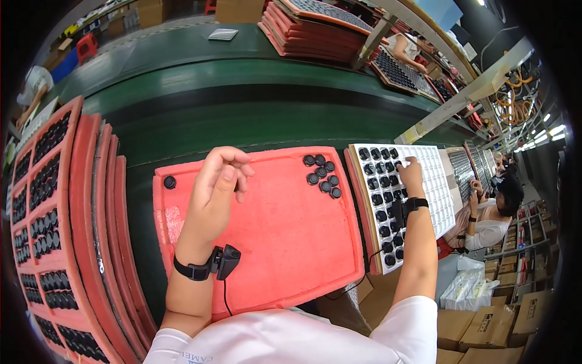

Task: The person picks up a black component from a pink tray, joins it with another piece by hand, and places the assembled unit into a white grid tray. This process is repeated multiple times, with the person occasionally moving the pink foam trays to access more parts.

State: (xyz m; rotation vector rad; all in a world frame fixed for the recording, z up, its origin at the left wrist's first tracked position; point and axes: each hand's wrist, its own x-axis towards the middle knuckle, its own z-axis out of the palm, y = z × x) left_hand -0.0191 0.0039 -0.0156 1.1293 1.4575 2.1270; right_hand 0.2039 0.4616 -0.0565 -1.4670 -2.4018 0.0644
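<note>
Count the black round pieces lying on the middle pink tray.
9 visible on the pink tray: one black piece near the upper left corner, eight clustered pieces near the upper right. The left hand may hide more.

A long green surface [254, 121] with a dull sheen crosses the workshop, its edges bowed by the lens. Beyond it, a red plastic stool [86, 47] and a large cardboard carton [239, 11] stand on the pale grey floor [188, 17]. To the right, a pale frame beam [461, 100] slants upward, near looped orange hoses [515, 112]. Bright tube lights [548, 138] shine against a dark upper area. Below, a storage rack [526, 236] holds boxes, with closed brown cardboard boxes [488, 324] grouped at lower right.
</note>
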